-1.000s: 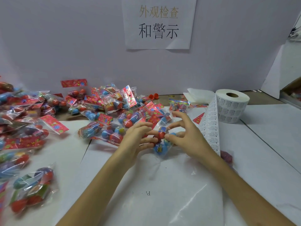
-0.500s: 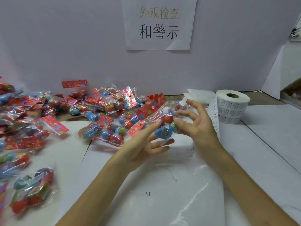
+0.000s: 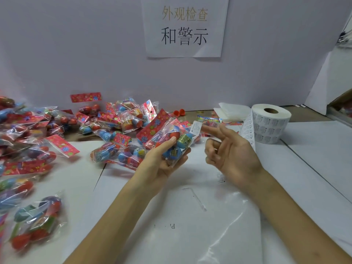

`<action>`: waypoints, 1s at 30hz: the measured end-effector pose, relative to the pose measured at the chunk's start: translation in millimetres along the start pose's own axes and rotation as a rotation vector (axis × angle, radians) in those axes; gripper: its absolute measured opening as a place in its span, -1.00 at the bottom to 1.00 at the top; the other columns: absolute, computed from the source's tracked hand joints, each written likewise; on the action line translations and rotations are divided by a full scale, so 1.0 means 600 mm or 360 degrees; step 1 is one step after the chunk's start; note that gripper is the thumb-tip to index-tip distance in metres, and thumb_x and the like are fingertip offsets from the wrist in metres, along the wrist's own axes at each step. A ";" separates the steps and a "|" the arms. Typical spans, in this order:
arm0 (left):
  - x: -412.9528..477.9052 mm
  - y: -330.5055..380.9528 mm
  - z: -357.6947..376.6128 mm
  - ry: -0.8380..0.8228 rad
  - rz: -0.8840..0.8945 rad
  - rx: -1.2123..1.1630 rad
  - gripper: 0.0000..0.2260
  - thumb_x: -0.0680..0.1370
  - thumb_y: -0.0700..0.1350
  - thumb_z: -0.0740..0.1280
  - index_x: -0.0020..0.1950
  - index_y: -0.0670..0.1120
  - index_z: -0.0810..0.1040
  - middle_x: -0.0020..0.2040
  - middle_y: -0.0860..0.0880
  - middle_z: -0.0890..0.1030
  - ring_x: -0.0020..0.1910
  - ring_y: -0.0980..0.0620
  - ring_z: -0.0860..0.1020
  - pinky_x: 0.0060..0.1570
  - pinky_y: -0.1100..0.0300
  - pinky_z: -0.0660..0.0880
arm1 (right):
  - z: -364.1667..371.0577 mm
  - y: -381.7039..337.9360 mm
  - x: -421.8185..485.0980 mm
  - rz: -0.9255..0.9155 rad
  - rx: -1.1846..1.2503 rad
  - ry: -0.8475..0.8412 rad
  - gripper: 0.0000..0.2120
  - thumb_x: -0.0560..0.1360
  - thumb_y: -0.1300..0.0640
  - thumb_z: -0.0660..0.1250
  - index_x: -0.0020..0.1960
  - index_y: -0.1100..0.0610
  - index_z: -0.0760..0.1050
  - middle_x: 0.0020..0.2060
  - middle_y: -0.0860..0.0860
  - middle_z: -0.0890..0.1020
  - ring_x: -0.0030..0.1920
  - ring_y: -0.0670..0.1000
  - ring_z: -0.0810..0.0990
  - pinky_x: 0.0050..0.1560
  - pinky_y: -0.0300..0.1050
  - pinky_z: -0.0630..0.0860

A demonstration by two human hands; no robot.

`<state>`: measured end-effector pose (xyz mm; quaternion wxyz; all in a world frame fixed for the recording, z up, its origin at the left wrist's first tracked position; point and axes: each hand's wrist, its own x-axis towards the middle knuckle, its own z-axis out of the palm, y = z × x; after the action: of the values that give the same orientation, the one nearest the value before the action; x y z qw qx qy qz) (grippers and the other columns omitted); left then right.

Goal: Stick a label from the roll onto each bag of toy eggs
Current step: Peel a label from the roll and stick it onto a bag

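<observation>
Left hand: raised above the centre of the bench, palm up, fingers and thumb wrapped round one bag of toy eggs. The bag is clear of the surface and tilted, its red printed header pointing toward the far left. Blue and red eggs show through the film.

Right hand: just beside the bag and apart from it, palm toward the person. Its two upper fingertips hold a small white label, narrow grip, and the lower fingers are curled in. The fingertips are blurred. The label sits at the bag's far right corner; contact cannot be confirmed.

Label roll: lying flat toward the far right of the bench, core hole up, with a loose strip hanging off its left side.

Further bags are heaped along the far edge and the left side. A clear plastic sheet lies at the near edge. A printed sign hangs on the wall behind.
</observation>
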<state>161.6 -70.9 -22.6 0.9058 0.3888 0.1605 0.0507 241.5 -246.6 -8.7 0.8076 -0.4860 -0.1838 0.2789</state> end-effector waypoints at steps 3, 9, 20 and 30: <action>-0.001 -0.003 0.000 -0.0054 0.0013 0.0009 -0.62 0.40 -0.10 0.51 0.19 -0.16 0.62 0.05 -0.19 0.74 0.03 -0.21 0.73 -0.15 0.08 0.70 | 0.004 0.009 -0.001 0.0158 0.0061 -0.0094 -0.60 0.52 -0.14 0.26 0.11 0.07 0.72 -0.47 0.05 0.39 -0.47 -0.02 0.23 -0.36 -0.13 0.18; 0.000 -0.003 0.001 -0.0064 0.0042 -0.0035 -0.61 0.42 -0.12 0.50 0.22 -0.18 0.62 0.09 -0.21 0.73 0.05 -0.22 0.72 -0.09 0.06 0.70 | 0.003 0.016 -0.001 0.0216 0.0009 -0.0087 -0.59 0.56 -0.14 0.23 0.19 0.07 0.69 -0.46 0.04 0.38 -0.48 -0.04 0.22 -0.36 -0.14 0.16; -0.003 -0.005 0.005 -0.0051 0.0023 -0.0034 -0.63 0.38 -0.14 0.51 0.16 -0.18 0.65 0.05 -0.20 0.74 0.04 -0.20 0.73 -0.11 0.07 0.70 | 0.005 0.022 0.000 0.0241 -0.0130 -0.0096 -0.58 0.61 -0.14 0.18 0.28 0.01 0.65 -0.44 0.04 0.39 -0.45 -0.04 0.18 -0.38 -0.18 0.24; 0.002 -0.005 0.003 -0.0013 0.0051 -0.0059 -0.65 0.35 -0.17 0.53 0.11 -0.19 0.69 0.00 -0.21 0.74 0.01 -0.20 0.74 -0.17 0.10 0.69 | 0.005 0.026 0.004 0.0159 -0.0241 -0.0104 -0.55 0.51 -0.17 0.23 0.28 -0.01 0.64 -0.42 0.07 0.40 -0.47 -0.05 0.19 -0.37 -0.17 0.22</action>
<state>163.1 -74.1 -23.7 0.9126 0.3747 0.1494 0.0666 237.4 -237.1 -21.3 0.7473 -0.5448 -0.2061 0.3197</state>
